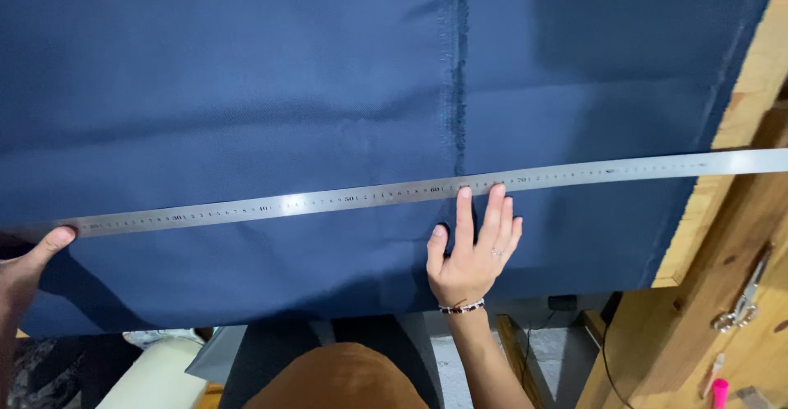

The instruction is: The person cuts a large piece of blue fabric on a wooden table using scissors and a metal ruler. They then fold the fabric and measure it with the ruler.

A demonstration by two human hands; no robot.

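While right hand (474, 249) lies flat, fingers on ruler (394, 192), w/ left hand (29, 265) thumbing its end, neither gripping, ruler could slide on blue fabric (246, 89).

No packages, no labels, no signs, no screens anywhere in view, neither near the left hand nor the right hand
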